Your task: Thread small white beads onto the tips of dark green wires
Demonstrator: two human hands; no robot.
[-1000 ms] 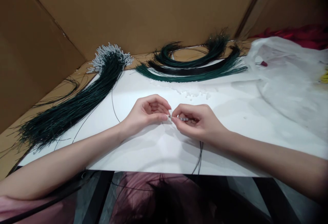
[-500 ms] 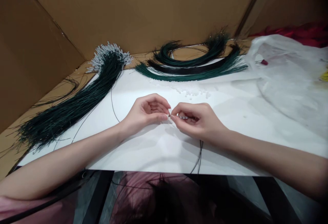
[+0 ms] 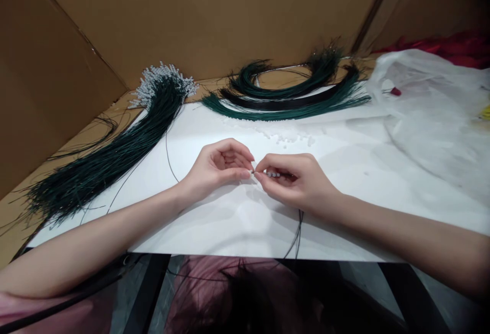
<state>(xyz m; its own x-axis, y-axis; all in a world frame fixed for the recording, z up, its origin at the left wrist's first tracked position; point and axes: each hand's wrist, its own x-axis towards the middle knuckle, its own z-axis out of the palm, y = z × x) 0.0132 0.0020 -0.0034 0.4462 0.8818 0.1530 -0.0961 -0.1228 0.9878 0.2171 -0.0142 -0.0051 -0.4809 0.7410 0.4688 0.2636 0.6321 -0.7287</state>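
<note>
My left hand (image 3: 224, 163) is curled above the white tabletop, its thumb and fingers pinched round a small white bead (image 3: 251, 172). Close against it, my right hand (image 3: 298, 177) grips thin dark wires (image 3: 298, 229). Their loose ends hang below the palm, over the table's front edge. A short row of white beads (image 3: 274, 175) shows between the right fingers. The two sets of fingertips nearly touch. Fingers partly cover the bead, so I cannot tell whether it sits on a wire tip.
A thick bundle of dark green wires (image 3: 126, 150) with white-beaded tips lies at left. Curved bundles of wires (image 3: 283, 104) rest at the back, with scattered white beads (image 3: 291, 137) before them. A clear plastic bag (image 3: 432, 114) lies at right. Cardboard walls (image 3: 214, 18) stand behind.
</note>
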